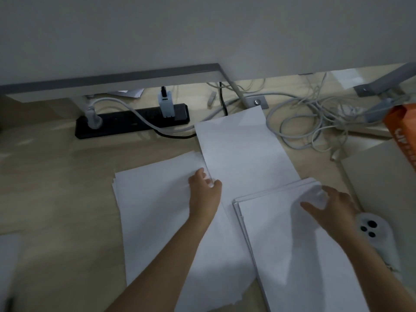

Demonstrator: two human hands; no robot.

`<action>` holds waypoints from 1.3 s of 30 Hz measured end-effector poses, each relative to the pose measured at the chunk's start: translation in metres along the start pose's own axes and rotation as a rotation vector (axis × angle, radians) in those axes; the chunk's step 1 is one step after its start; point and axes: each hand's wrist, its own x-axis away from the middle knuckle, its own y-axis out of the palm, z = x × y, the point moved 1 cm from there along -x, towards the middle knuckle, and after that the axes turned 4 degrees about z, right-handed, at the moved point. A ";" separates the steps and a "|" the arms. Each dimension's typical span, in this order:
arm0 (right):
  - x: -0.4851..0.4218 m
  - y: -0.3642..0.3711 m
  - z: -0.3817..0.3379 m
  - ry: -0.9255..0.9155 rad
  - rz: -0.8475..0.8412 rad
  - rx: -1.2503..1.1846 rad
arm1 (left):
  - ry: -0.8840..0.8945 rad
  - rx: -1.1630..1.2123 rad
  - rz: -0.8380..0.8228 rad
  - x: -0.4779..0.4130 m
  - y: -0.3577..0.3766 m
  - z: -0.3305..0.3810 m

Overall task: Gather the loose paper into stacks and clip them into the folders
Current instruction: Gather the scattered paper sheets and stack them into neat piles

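2 hands are down on paper on the floor [56, 176]. L hand [203, 190] has a narrow pinch, thumb vs fingers, on the near-left edge of 1 loose sheet [238, 149], right where it overlaps the far-right corner of the L stack [153, 217]. The sheet lies tilted and runs away from the hand toward the wall.

R hand [331, 208] is spread wide w/ fingers bent and tips on the far corner of the R stack [292, 255]. It grips nothing that shows, and the tips are blurred. The R stack sits just beside the L stack, angled, w/ its edges fanned slightly, and its far-left corner lies over the sheet's near end.

Just right of the R hand lies a white gadget [371, 226] w/ 3 dark dots. Beyond that is a beige board [382, 174], w/ an orange box [403, 129] at the frame edge. Past the sheet are a black power strip [132, 122] w/ a white charger [166, 106] plugged in, and a tangle of pale cables [315, 113].
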 end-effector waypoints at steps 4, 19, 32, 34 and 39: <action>-0.013 0.001 0.030 0.057 -0.168 0.100 | -0.039 0.040 0.060 -0.003 0.012 0.008; 0.002 0.009 0.055 0.017 -0.065 -0.212 | -0.006 0.042 -0.105 0.007 0.033 0.009; 0.042 -0.068 0.040 -0.094 -0.366 -1.060 | -0.003 -0.019 -0.175 0.041 -0.043 -0.007; 0.047 -0.059 0.015 -0.115 -0.450 -1.100 | -0.039 -0.047 -0.165 0.053 -0.069 -0.024; 0.063 -0.004 -0.056 -0.124 -0.600 -1.024 | -0.097 -0.105 -0.077 0.072 -0.116 -0.065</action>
